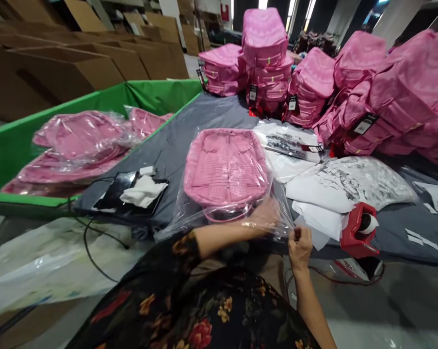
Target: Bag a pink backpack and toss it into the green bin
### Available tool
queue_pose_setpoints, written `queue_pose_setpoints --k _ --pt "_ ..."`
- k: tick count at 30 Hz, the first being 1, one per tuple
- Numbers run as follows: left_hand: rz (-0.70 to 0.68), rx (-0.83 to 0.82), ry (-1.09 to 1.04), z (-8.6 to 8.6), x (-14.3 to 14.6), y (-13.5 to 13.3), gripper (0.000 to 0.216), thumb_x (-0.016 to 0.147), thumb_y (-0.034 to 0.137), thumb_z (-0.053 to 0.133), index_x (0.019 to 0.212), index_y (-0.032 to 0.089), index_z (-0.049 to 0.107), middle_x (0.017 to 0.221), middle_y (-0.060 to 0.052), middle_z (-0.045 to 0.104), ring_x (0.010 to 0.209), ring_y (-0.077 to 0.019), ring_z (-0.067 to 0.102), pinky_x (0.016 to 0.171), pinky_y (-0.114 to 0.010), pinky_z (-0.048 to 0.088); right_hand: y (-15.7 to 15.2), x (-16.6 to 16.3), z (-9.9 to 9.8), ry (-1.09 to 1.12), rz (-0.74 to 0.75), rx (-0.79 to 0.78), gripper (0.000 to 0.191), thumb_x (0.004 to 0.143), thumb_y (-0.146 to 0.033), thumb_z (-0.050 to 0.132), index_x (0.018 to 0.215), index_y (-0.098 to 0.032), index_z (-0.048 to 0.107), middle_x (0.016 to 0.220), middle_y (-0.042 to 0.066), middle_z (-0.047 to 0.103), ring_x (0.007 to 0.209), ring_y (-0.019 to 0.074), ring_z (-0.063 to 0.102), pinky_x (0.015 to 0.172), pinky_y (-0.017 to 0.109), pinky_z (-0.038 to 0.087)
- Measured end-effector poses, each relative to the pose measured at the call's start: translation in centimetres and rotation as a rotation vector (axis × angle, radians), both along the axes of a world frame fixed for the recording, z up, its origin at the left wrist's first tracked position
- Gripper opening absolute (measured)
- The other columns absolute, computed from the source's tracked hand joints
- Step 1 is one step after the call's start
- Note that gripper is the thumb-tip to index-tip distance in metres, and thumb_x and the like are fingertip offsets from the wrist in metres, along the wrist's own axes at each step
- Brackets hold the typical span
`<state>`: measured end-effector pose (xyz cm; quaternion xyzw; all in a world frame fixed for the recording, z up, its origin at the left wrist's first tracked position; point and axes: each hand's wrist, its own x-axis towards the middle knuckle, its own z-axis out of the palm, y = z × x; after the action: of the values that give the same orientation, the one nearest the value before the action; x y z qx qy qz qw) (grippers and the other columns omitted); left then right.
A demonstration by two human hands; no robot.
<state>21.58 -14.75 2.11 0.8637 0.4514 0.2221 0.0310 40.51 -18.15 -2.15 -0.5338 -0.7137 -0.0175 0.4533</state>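
Observation:
A pink quilted backpack [226,165] lies flat inside a clear plastic bag [189,218] on the grey table [175,140]. My left hand [267,214] rests on the bag's open end near the table's front edge, pressing the plastic flap. My right hand [299,245] sits just to the right of it, fingers pinched on the bag's edge or a strip of tape; I cannot tell which. A red tape dispenser [360,232] stands right next to my right hand.
A green bin [8,140] at the left holds bagged pink backpacks [80,135]. Unbagged pink backpacks [313,82] are piled at the back and right. White paper sheets [313,194] and printed bags lie right of centre. A black tray [111,198] with white cloth sits left. Cardboard boxes [58,68] stand behind.

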Motion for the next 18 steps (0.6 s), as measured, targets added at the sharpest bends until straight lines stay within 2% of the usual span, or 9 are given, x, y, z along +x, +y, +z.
queue_pose_setpoints --k 3,4,5,7,9,10,12,14,18 --pt "-0.285 0.289 -0.063 -3.1 -3.1 -10.2 0.009 0.095 0.021 0.063 0.094 0.023 0.072 0.118 -0.004 0.077 0.115 -0.0179 0.067 0.11 -0.034 0.049 -1.6 1.1 -1.2 0.07 -0.03 -0.081 0.01 0.096 -0.027 0.051 0.086 -0.025 0.051 0.074 0.0 0.055 0.064 0.0175 0.053 0.062 0.03 0.047" --pt "-0.271 0.406 -0.093 -3.7 -4.7 -13.2 0.012 0.095 0.021 0.063 0.102 0.026 0.072 0.123 -0.003 0.075 0.121 -0.0172 0.064 0.111 -0.034 0.048 -2.0 1.2 -1.5 0.09 -0.04 -0.1 0.011 0.096 -0.029 0.052 0.085 -0.025 0.051 0.073 0.0 0.055 0.063 0.0171 0.053 0.063 0.03 0.047" --pt "-0.127 0.492 -0.12 -4.2 -6.6 -15.5 0.017 0.094 0.022 0.066 0.108 0.029 0.071 0.122 -0.002 0.075 0.122 -0.0174 0.063 0.112 -0.035 0.047 -2.4 1.1 -1.7 0.108 -0.05 -0.115 0.013 0.095 -0.031 0.053 0.084 -0.025 0.05 0.071 -0.001 0.055 0.062 0.0168 0.053 0.063 0.03 0.047" --pt "0.365 0.57 -0.13 -4.5 -10.4 -18.1 0.033 0.087 0.025 0.075 0.119 0.032 0.068 0.122 -0.006 0.072 0.128 -0.0242 0.058 0.115 -0.044 0.043 -2.8 0.6 -1.8 0.137 -0.061 -0.134 0.018 0.095 -0.034 0.053 0.08 -0.025 0.048 0.067 -0.002 0.052 0.059 0.0158 0.052 0.063 0.029 0.046" --pt "0.832 0.529 -0.165 -4.5 -13.9 -18.5 0.04 0.083 0.034 0.08 0.12 0.027 0.066 0.124 -0.013 0.067 0.131 -0.032 0.054 0.114 -0.053 0.04 -2.6 0.1 -1.4 0.163 -0.051 -0.151 0.024 0.093 -0.037 0.054 0.074 -0.026 0.044 0.062 -0.004 0.048 0.056 0.0143 0.049 0.061 0.028 0.045" --pt "0.981 0.481 -0.216 -4.5 -15.4 -18.2 0.036 0.084 0.038 0.078 0.115 0.024 0.067 0.121 -0.015 0.066 0.127 -0.0331 0.055 0.111 -0.054 0.042 -2.4 -0.1 -1.2 0.184 -0.043 -0.167 0.027 0.092 -0.038 0.055 0.071 -0.026 0.042 0.06 -0.006 0.045 0.054 0.0134 0.047 0.059 0.027 0.044" --pt "1.138 0.362 -0.373 -4.9 -17.6 -17.8 0.023 0.091 0.044 0.066 0.095 0.021 0.065 0.101 -0.012 0.066 0.105 -0.0286 0.061 0.099 -0.048 0.048 -1.8 0.1 -0.6 0.25 -0.05 -0.215 0.034 0.092 -0.042 0.055 0.067 -0.026 0.037 0.056 -0.007 0.04 0.051 0.0121 0.044 0.056 0.025 0.041" --pt "1.239 0.283 -0.538 -5.6 -18.7 -18.1 0.028 0.093 0.045 0.057 0.076 0.022 0.056 0.077 -0.004 0.059 0.08 -0.0216 0.056 0.082 -0.04 0.05 -1.3 1.0 0.0 0.29 -0.093 -0.26 0.04 0.094 -0.044 0.054 0.065 -0.027 0.032 0.054 -0.008 0.035 0.05 0.0117 0.041 0.054 0.025 0.038" --pt "1.349 0.248 -0.806 -7.1 -17.8 -20.6 0.041 0.083 0.053 0.065 0.067 0.023 0.041 0.067 0.003 0.049 0.066 -0.0155 0.05 0.071 -0.033 0.048 -2.0 3.0 0.7 0.098 -0.099 -0.291 0.034 0.091 -0.044 0.055 0.067 -0.026 0.039 0.064 -0.004 0.043 0.06 0.0136 0.045 0.061 0.027 0.041"
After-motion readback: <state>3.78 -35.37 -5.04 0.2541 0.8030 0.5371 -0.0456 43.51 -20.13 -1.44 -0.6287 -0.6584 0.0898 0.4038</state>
